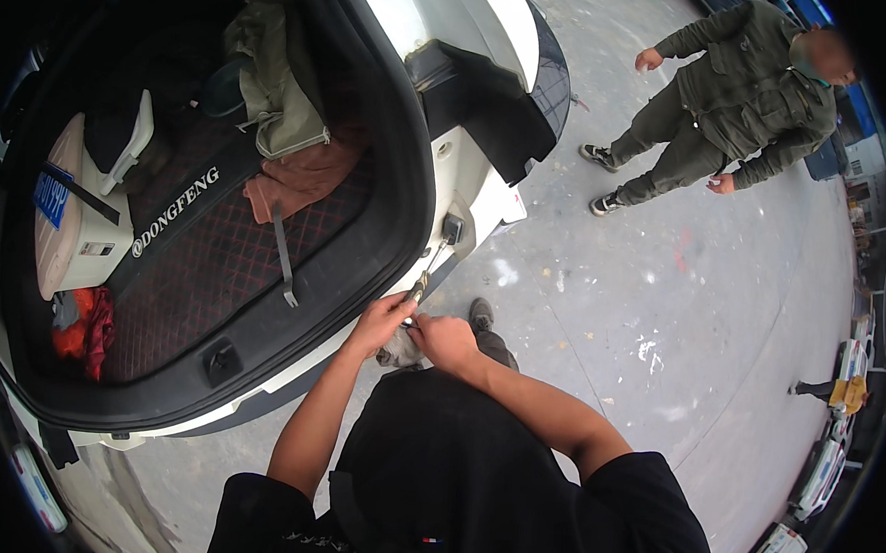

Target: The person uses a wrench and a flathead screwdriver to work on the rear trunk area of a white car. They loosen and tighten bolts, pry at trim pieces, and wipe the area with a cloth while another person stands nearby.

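Observation:
My left hand (380, 325) is closed around a slim tool (417, 287) at the rear edge of a white car (459, 167), its thin tip reaching up toward a small black fitting (453, 229) on the body beside the open boot's seal. Close beside it, lower and to the right, my right hand (444, 344) is closed, its fingers meeting near the tool's lower end; what they grip is mostly hidden. Behind both hands, a pale crumpled cloth or glove (399, 352) shows partly.
The boot (192, 293) holds a pale box (104, 249) with a blue plate, khaki and brown cloths (293, 179) and red fabric (84, 333). A person in dark green (737, 112) stands at right; a distant one in yellow (848, 393). A shoe (481, 314) shows below my hands.

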`<state>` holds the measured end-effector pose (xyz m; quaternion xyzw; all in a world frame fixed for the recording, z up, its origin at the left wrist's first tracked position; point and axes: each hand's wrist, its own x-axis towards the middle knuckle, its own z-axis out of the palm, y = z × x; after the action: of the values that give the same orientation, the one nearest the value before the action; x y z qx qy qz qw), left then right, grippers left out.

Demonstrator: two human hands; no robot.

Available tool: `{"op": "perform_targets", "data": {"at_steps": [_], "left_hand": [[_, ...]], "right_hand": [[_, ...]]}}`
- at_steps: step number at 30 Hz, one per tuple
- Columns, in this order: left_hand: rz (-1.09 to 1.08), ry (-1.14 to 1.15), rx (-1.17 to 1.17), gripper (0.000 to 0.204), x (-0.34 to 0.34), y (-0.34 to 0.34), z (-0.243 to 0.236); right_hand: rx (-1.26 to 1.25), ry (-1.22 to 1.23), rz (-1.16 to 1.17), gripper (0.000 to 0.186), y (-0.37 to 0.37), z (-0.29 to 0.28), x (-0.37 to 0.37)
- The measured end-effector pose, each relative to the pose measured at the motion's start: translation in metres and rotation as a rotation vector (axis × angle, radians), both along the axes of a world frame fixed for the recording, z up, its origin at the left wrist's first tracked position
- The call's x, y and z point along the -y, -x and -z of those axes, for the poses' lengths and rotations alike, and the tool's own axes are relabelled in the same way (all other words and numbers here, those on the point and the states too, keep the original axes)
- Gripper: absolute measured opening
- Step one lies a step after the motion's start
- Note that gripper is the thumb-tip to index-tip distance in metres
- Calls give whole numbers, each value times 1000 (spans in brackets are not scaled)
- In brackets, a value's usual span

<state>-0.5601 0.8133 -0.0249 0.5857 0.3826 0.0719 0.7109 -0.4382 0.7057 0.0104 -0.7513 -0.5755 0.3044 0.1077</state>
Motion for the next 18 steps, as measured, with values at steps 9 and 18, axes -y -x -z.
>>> {"op": "perform_targets", "data": {"at_steps": [9,18], "left_hand": [[0,-615,-391,43,13,-12,-14],[-138,-254,-236,44,28,-21,6]], "right_hand": [[-749,91,68,39,-13,59,7],[-56,271,-5,37,-13,-49,15]]}}
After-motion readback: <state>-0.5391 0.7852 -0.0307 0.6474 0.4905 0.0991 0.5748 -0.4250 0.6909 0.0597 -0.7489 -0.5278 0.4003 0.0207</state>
